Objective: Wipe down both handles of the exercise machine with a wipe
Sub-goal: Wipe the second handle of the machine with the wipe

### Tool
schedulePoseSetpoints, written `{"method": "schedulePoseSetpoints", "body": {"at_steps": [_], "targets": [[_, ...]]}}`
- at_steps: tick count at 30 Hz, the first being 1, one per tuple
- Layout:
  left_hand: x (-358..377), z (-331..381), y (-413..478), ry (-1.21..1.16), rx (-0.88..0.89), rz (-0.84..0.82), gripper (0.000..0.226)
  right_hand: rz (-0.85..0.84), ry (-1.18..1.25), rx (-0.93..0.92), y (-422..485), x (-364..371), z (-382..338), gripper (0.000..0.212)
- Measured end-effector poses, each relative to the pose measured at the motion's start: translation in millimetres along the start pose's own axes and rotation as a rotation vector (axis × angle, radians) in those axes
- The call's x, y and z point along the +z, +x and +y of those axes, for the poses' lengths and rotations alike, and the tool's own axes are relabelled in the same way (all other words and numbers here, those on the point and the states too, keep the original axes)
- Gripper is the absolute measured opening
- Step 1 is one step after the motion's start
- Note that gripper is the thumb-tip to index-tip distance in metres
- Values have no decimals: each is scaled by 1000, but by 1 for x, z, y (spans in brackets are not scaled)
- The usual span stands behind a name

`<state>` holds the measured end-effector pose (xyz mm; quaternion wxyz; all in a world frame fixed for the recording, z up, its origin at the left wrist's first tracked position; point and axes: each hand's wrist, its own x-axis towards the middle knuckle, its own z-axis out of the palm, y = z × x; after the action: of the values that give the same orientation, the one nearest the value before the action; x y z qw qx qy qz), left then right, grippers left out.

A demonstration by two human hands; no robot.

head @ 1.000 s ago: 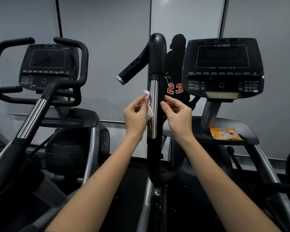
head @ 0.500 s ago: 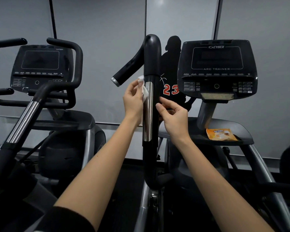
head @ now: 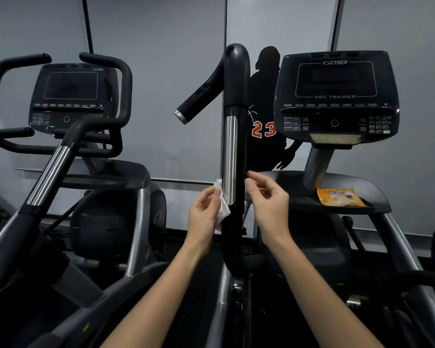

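The left hand (head: 202, 214), pinching the wipe (head: 224, 209), is sliding lower down the handle (head: 230, 151), nearly finishing it. The right hand (head: 269, 199) is curling beside it; whether it is holding anything is hard to tell.

The handle (head: 230, 156) stands between left hand (head: 204, 212) with wipe (head: 223, 209) and right hand (head: 269, 202), left of the console (head: 337, 96).

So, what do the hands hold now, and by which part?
The left hand pinches the white wipe by its upper part, beside the handle. Whether the right hand holds anything cannot be told.
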<state>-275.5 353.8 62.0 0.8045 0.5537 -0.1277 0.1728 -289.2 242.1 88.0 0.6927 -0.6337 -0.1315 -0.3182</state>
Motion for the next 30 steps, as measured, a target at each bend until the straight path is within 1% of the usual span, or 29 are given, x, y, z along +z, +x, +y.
{"method": "schedulePoseSetpoints", "body": {"at_steps": [4,6,9,11,12,15,17,20,23,26,28,30], "targets": [[1,-4,-16,-24,65,109,6,60,67,76,-25,2,16,16],[5,2,-19,-20,127,127,8,74,88,93,-32,4,18,18],[10,9,-16,183,328,122,17,97,85,93,-34,4,16,18],[11,15,-10,277,398,122,17,101,89,108,-34,2,14,16],[10,18,-7,271,378,132,16,94,97,114,-34,1,12,16],[9,22,-4,163,202,158,11,50,98,114,-36,-3,11,17],[6,20,-10,191,132,149,14,30,105,115,-37,-4,10,17],[0,16,-23,226,73,99,11,24,109,129,-39,-6,8,16],[-2,14,-31,267,74,127,20,35,120,163,-41,-7,8,18],[0,18,-34,279,90,141,20,15,157,187,-43,-11,8,15],[1,22,-36,264,100,101,17,-36,180,185,-47,-15,9,7],[3,26,-38,229,121,43,17,-80,175,187,-51,-17,11,17]]}}
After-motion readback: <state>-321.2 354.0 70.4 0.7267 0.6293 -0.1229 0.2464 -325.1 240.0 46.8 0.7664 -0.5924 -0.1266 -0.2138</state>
